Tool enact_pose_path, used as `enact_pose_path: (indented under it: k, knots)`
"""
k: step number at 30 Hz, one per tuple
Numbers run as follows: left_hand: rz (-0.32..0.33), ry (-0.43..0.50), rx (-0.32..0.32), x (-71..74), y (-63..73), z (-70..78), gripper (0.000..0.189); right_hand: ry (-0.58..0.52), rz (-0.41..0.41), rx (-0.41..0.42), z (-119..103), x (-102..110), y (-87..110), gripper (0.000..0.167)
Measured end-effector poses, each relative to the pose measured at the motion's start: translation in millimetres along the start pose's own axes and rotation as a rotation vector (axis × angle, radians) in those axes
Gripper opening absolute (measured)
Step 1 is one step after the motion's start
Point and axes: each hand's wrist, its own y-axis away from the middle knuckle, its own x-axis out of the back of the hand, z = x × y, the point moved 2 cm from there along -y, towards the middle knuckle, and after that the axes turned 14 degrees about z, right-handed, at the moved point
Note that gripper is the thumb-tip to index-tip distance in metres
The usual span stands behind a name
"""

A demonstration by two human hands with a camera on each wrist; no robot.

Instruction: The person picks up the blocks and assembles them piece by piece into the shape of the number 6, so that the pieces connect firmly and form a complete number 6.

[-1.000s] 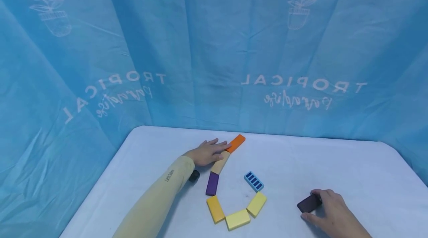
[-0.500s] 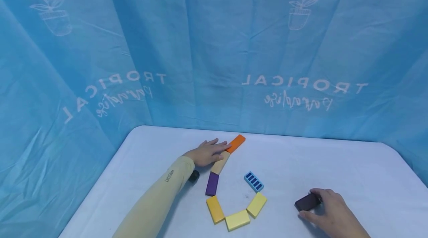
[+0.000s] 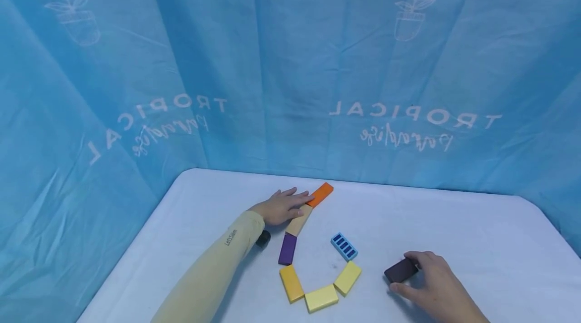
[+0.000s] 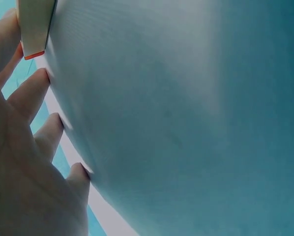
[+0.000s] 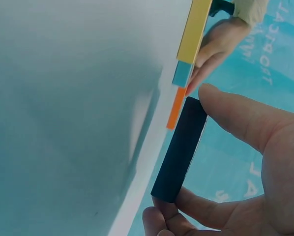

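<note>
My right hand pinches a dark rectangular block between thumb and fingers at the right of the table. In the right wrist view the dark block spans from thumb to fingers, just above the cloth. Over on the left, my left hand rests with fingers spread beside a natural wood block and an orange block. Its fingers partly cover where those two meet. The curved row carries on through a purple block, an amber block and two pale yellow blocks.
A light blue block with dark stripes lies at the row's right end. A black object, probably the wrist camera, sits under the left sleeve. Blue curtains stand behind the white-covered table.
My right hand has shifted left with the dark block, closer to the row. My left hand and the blocks in the row stay where they were.
</note>
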Motion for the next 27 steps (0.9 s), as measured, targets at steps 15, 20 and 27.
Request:
enact_pose_path:
  k: [15,20,27]
  knots:
    - [-0.019,0.007,0.017,2.3,-1.5,-2.2,0.054,-0.039,0.119,0.126,-42.7,-9.1,5.1,0.091]
    - [-0.014,0.007,0.017,2.2,-0.6,-1.6,0.054,-0.049,0.117,0.140,-56.6,-12.3,3.0,0.088]
    - [-0.018,0.009,-0.004,2.2,-1.1,-0.3,0.055,-0.068,0.151,0.188,-69.2,-15.9,2.3,0.082]
